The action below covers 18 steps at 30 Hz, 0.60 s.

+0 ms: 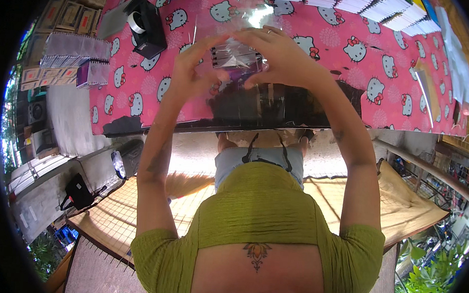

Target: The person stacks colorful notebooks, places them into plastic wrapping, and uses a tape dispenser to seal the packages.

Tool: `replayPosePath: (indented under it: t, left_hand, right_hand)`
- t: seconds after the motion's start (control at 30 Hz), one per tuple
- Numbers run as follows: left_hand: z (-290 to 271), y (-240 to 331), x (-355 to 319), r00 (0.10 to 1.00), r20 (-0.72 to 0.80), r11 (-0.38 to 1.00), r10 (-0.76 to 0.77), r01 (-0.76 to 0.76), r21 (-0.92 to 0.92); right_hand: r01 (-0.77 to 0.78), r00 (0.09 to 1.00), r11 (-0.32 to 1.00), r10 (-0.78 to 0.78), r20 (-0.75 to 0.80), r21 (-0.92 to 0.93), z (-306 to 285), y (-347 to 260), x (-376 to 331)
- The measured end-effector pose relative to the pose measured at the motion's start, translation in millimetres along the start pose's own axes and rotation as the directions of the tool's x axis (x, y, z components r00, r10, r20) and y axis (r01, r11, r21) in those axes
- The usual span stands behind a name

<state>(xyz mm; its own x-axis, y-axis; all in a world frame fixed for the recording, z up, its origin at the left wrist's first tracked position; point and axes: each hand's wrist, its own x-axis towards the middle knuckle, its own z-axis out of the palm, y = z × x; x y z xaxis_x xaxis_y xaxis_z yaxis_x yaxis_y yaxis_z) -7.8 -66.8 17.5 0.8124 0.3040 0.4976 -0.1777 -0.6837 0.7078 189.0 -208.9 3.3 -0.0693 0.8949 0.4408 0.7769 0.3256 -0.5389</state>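
While both forearms reach toward twelve o'clock, a small spiral-bound notebook (232, 58) lies between the hands on the table, clear film (259, 16) over it and glinting past its far edge. The left hand (190, 65) curves round at the notebook's nine, the right hand (284, 55) at its three — on each, thumb and fingers stand apart, though whether any fingertip presses the film cannot be told. At the notebook's six, a dark patch (257, 110) shows through the pink cover (334, 45). Around the view, a black tape dispenser (148, 31) stands at eleven, bound stacks (71, 46) at ten — and white pads (353, 6) at one.
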Motion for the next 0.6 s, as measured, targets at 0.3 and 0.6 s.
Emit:
replayPosePath:
  t: [0.3,0.6]
  left_hand:
    - [0.4,2.1,-9.9,0.986,0.055,0.965,-0.157,0.142,0.218]
    - [15.1,18.1,24.3,0.999,0.004,0.646,-0.053,0.032,0.763]
  right_hand:
    - [-0.066,0.998,0.997,0.066,-0.013,-0.048,12.2,-5.2,4.1]
    - [-0.284,0.956,0.958,0.281,-0.080,-0.028,8.7,-8.8,22.2]
